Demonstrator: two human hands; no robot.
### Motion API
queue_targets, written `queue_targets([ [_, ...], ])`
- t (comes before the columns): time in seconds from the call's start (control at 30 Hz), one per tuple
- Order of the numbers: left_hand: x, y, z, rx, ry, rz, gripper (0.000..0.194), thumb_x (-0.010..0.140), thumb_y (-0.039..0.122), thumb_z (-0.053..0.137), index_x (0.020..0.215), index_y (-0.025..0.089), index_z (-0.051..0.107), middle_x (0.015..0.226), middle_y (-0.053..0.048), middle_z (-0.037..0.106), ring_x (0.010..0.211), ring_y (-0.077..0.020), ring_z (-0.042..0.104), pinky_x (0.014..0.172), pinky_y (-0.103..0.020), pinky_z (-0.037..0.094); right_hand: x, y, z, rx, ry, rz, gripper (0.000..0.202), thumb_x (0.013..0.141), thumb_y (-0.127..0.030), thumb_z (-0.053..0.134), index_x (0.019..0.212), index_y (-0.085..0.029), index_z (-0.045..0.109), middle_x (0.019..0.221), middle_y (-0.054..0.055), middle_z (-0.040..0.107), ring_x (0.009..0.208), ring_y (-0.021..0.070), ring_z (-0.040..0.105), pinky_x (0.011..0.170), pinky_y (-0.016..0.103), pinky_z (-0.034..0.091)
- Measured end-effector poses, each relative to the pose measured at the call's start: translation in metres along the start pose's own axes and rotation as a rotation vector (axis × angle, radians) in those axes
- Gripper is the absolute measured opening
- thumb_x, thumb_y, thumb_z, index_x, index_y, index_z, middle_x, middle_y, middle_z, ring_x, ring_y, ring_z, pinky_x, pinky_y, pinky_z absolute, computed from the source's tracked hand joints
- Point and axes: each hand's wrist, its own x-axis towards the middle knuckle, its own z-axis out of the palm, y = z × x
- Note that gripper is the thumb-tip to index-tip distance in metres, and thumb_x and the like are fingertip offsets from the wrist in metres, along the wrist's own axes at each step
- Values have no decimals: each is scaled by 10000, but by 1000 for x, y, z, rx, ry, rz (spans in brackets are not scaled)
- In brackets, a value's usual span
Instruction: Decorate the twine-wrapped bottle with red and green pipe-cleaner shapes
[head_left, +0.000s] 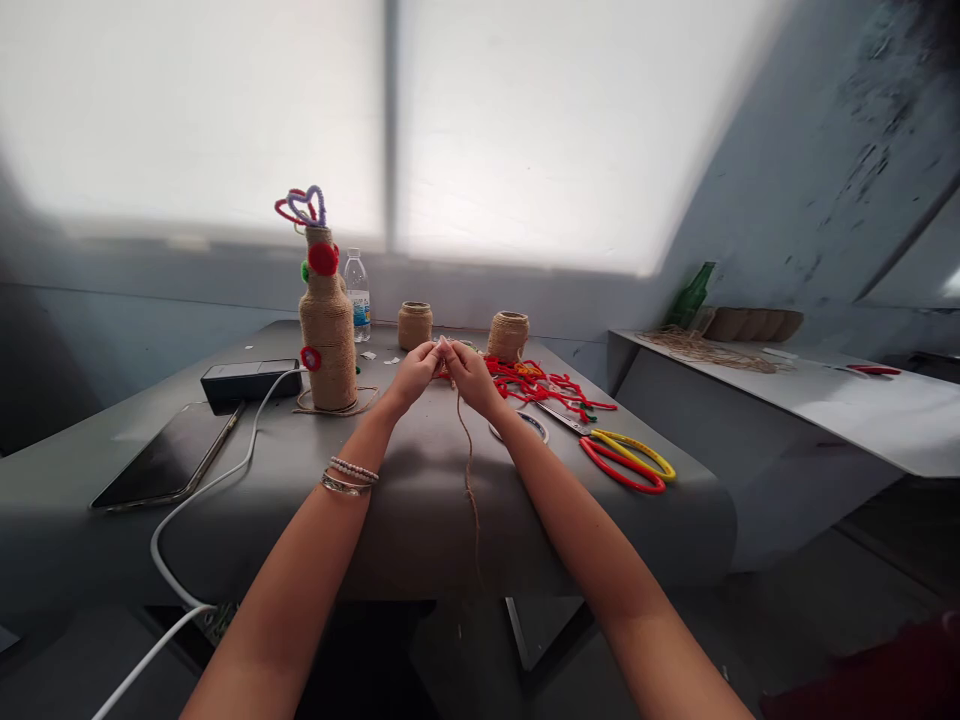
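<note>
While pinched together, hands (pixel 442 372) on twine (pixel 469 470).

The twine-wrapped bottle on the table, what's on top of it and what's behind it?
On top of the twine-wrapped bottle stand looped pipe cleaners, red and purple. Behind it stands a clear water bottle, its left side covered. The table straight behind the bottle is hidden.

Left hand (pixel 411 375) and right hand (pixel 471 375) pinching jute twine (pixel 469 470) above grey table (pixel 420 520), scissors (pixel 626 460) nearby
</note>
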Motion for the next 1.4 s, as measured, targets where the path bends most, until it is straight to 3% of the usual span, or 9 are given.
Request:
queue_targets([
  [0.13, 3, -4, -6, 64, -13, 80, 305, 890, 172, 503, 591, 144, 449, 521, 55, 364, 476, -60, 276, 455, -192, 224, 5, -2, -3, 217, -126, 102, 545, 782, -734, 388, 652, -205, 387, 608, -31, 365, 573, 105, 337, 543, 258, 293],
  [0.27, 1, -1, -8, 97, -23, 100, 288, 865, 151, 525, 584, 144, 460, 538, 46, 379, 511, -72, 309, 493, -196, 253, 6, -5, -6, 273, -164, 115, 557, 743, -749, 434, 640, -203, 391, 588, -41, 326, 549, 95, 296, 517, 258, 264],
  [0.5, -6, 14, -7, 105, -115, -5, 278, 869, 123, 498, 592, 143, 517, 502, 46, 366, 455, -72, 262, 454, -217, 217, 6, -6, -9, 316, -203, 117, 577, 702, -752, 488, 661, -177, 503, 613, -17, 434, 579, 101, 386, 554, 255, 330],
  [0.67, -5, 13, -15, 120, -182, -98, 338, 848, 286, 575, 556, 163, 455, 478, 48, 336, 416, -64, 238, 422, -227, 154, 5, -10, -10, 419, -270, 166, 548, 704, -719, 526, 653, -173, 523, 577, -37, 399, 533, 82, 352, 508, 240, 303],
  [0.83, -9, 11, -23, 102, -229, -75, 364, 778, 490, 626, 656, 168, 509, 530, 48, 341, 441, -62, 262, 428, -213, 165, 2, -20, -16, 502, -276, 235, 470, 740, -644, 568, 687, -181, 503, 559, -62, 299, 491, 68, 242, 458, 242, 198],
  [1.03, -6, 7, -20, 49, -187, -139, 381, 842, 461, 525, 616, 172, 421, 500, 54, 314, 420, -52, 219, 414, -193, 152, 4, -14, -17, 382, -255, 187, 495, 753, -657, 538, 643, -179, 473, 548, -57, 328, 496, 71, 273, 472, 246, 214],
  [1.13, -2, 4, -15, 56, -139, -183, 361, 867, 423, 475, 615, 166, 434, 504, 43, 356, 413, -53, 249, 409, -185, 168, 6, -5, -13, 304, -153, 165, 510, 771, -671, 486, 635, -180, 461, 569, -36, 409, 522, 84, 349, 504, 246, 271],
  [1.27, -3, 4, -6, 46, -73, -185, 300, 887, 364, 464, 659, 173, 428, 535, 55, 363, 423, -54, 280, 420, -172, 191, 2, 3, -5, 41, 9, 100, 457, 843, -602, 410, 639, -193, 422, 600, -18, 448, 578, 108, 392, 564, 255, 308],
  [1.4, -4, 6, 0, 86, 37, -172, 308, 904, 235, 447, 609, 171, 386, 503, 65, 313, 429, -61, 253, 426, -195, 175, 0, 6, 0, -160, -4, 44, 402, 895, -518, 355, 661, -196, 411, 632, -5, 456, 615, 123, 399, 595, 269, 295],
])
